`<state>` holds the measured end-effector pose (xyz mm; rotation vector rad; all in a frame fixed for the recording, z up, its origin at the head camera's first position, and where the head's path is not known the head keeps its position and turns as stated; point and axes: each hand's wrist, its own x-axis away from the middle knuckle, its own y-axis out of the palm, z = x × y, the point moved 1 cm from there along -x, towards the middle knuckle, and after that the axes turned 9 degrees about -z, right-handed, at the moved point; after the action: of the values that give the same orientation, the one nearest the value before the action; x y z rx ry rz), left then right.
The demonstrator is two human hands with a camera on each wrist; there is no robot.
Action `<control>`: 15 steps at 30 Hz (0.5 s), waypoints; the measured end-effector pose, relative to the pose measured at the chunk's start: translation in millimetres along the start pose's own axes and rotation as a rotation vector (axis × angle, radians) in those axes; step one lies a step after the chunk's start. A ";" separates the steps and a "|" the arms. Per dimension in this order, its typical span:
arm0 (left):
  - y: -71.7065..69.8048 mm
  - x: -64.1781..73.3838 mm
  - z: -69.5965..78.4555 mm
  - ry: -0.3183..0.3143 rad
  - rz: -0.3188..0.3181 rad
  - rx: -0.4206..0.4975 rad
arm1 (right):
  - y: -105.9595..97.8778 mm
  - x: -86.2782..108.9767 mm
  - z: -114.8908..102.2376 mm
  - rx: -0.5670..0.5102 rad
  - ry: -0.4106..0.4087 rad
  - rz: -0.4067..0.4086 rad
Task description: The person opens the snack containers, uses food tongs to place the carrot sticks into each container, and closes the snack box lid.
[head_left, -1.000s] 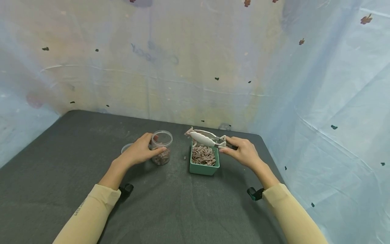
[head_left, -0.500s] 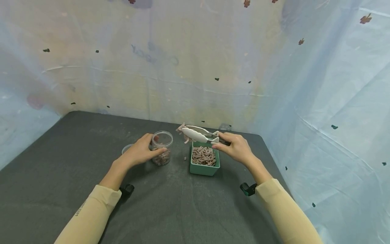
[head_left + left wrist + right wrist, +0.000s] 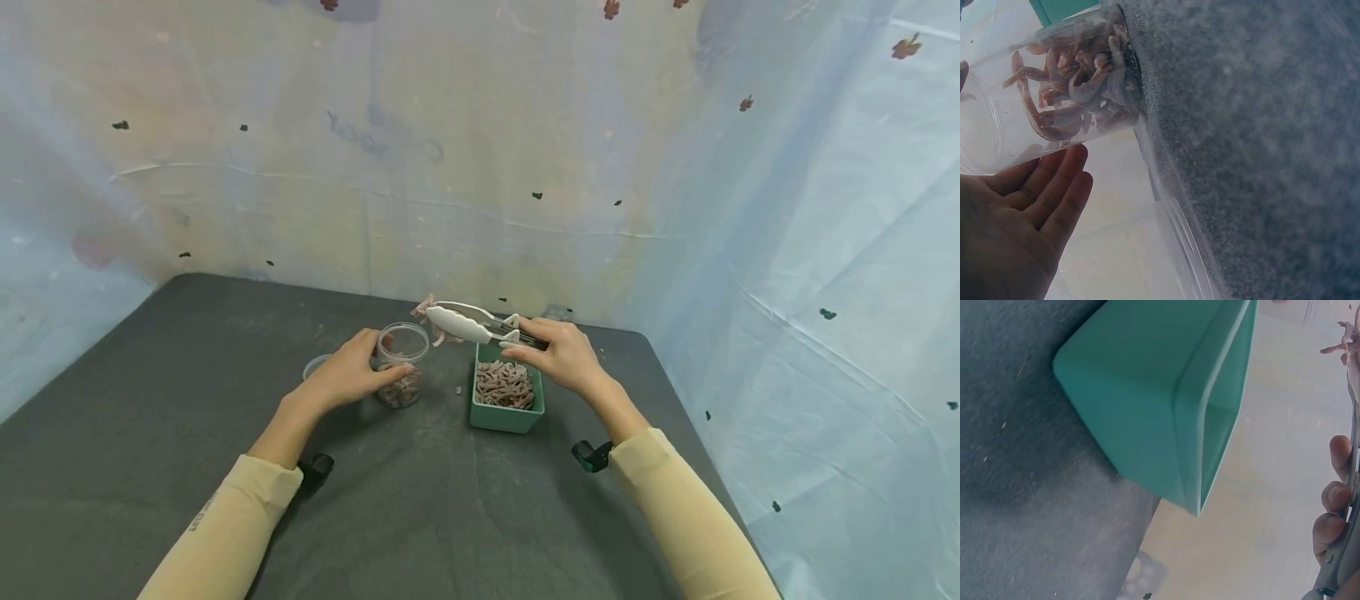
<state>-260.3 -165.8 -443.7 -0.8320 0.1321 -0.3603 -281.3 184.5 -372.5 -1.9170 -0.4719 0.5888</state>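
A clear plastic jar point(image 3: 401, 354) stands upright on the table, partly filled with pinkish-brown strips point(image 3: 1085, 81). My left hand point(image 3: 345, 371) grips it from the left, thumb on the near side, other fingers round the far side. White-headed tongs point(image 3: 461, 324) are in my right hand point(image 3: 562, 354), held almost level above the table. At their tips a small clump of strips point(image 3: 423, 308) is pinched, just right of the jar's mouth and higher than its rim. Under the tongs' handle end sits a green box point(image 3: 502, 421), holding many more strips point(image 3: 506, 383).
A clear round lid point(image 3: 312, 364) lies behind my left hand, partly hidden by it. One small crumb point(image 3: 459, 391) is on the dark table point(image 3: 420, 500) between jar and box. A plastic sheet point(image 3: 465, 167) hangs along the table's back edge.
My right hand has carried the tongs and the clump leftward and slightly up, from above the green box to beside the jar's mouth. The left hand and jar have stayed put.
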 end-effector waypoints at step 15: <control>-0.8 -1.7 -2.5 -0.012 -0.005 -0.030 | 19.5 -22.5 -15.3 -0.013 -0.005 -0.027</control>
<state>-262.8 -167.4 -444.9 -0.8644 0.1245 -0.3582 -289.1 153.0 -380.8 -1.9188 -0.5048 0.5746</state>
